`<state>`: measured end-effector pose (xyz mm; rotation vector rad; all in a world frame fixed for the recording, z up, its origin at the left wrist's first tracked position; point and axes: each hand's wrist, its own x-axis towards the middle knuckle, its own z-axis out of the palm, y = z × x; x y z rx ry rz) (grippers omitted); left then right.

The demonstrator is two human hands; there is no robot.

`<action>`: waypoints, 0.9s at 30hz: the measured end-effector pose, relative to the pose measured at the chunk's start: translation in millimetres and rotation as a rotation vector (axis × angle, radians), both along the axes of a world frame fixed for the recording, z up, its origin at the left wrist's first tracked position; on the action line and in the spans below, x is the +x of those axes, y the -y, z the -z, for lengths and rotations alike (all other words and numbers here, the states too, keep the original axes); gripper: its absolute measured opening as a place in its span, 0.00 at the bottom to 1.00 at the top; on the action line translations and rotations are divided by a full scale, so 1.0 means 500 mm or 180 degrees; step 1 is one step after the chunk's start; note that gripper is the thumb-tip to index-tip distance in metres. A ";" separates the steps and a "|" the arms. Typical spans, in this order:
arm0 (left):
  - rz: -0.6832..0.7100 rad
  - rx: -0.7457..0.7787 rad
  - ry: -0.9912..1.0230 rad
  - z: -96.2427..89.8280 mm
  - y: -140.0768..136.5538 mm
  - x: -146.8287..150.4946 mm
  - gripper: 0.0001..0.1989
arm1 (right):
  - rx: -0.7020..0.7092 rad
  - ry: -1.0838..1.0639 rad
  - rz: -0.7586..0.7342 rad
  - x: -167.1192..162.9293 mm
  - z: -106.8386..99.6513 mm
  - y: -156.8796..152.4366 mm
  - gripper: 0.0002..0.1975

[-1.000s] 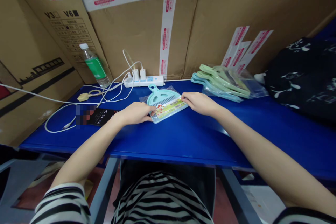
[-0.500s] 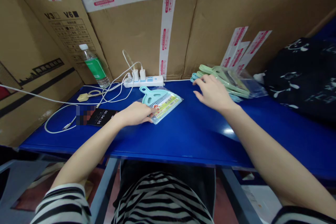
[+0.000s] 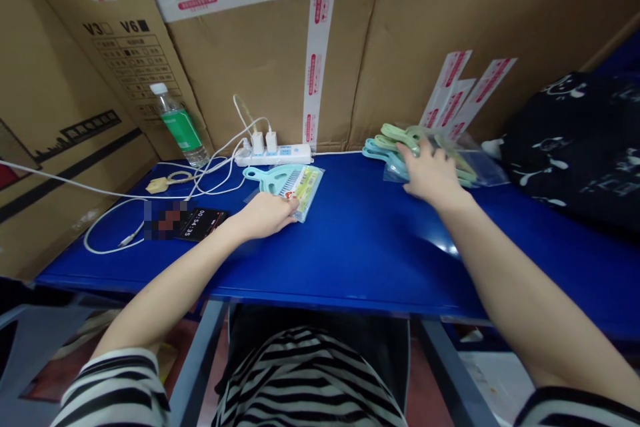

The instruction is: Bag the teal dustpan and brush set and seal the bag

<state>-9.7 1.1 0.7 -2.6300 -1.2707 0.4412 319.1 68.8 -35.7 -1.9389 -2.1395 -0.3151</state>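
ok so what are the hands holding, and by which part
The left hand holds the bagged light-blue dustpan by its near edge, at the printed card. The right hand is over the bagged pile; whether it grips anything cannot be told.

The right hand [image 3: 433, 175] partly hides green dustpans [image 3: 410, 137]; black fabric [image 3: 575, 153] runs off-frame.

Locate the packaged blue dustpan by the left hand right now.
In the head view, the packaged blue dustpan is just left of centre, held at its near edge by the left hand, in front of the white power strip.
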 end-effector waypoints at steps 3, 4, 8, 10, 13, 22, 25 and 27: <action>-0.0097 0.0027 -0.0011 0.000 0.003 0.004 0.16 | 0.0029 0.0007 -0.0022 0.000 0.003 -0.003 0.34; -0.0119 0.0038 -0.0011 0.000 0.003 0.005 0.16 | 0.0066 0.0015 -0.0018 -0.003 0.004 -0.001 0.33; -0.0215 0.0104 -0.0047 0.004 0.001 0.007 0.18 | 0.0319 0.0279 0.0173 -0.024 0.003 0.007 0.28; -0.0263 0.0149 -0.0056 0.007 0.000 0.008 0.19 | 0.0403 0.0489 0.0301 -0.034 0.001 0.010 0.26; -0.0288 0.0183 -0.0050 0.011 -0.001 0.010 0.19 | 0.0414 0.0714 0.0396 -0.043 -0.004 0.014 0.25; -0.0415 0.0265 0.0032 0.016 -0.003 0.011 0.19 | 0.0218 0.0816 0.0481 -0.047 -0.024 0.018 0.23; -0.0492 0.0299 0.0064 0.018 -0.005 0.012 0.18 | 0.0303 0.0739 0.0486 -0.045 -0.021 0.016 0.21; -0.0547 0.0332 0.0067 0.020 -0.007 0.012 0.19 | 0.0314 0.0711 0.0460 -0.042 -0.017 0.014 0.21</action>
